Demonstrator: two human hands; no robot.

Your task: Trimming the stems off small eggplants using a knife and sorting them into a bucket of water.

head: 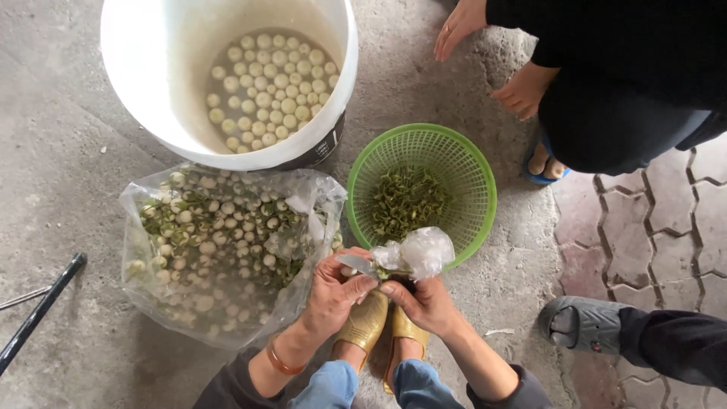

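Note:
My left hand [333, 291] holds a small knife blade [356, 264] between thumb and fingers. My right hand [424, 303] pinches something small right against the left fingertips; a crumpled clear plastic piece [416, 252] sticks up from it. Both hands hover over my feet in gold shoes [367, 322]. To the left lies an open clear plastic bag [219, 242] full of pale round seeds with green shells. A green mesh basket [450, 163] holding green peel scraps sits just beyond my hands. A white bucket [163, 83] with water and peeled white seeds stands further back.
Another person in dark clothes crouches at the top right, one hand [457, 26] on the concrete floor, a foot in a blue sandal [541, 163]. A grey-sandalled foot [579, 324] enters at right. A black rod [38, 310] lies at the left edge.

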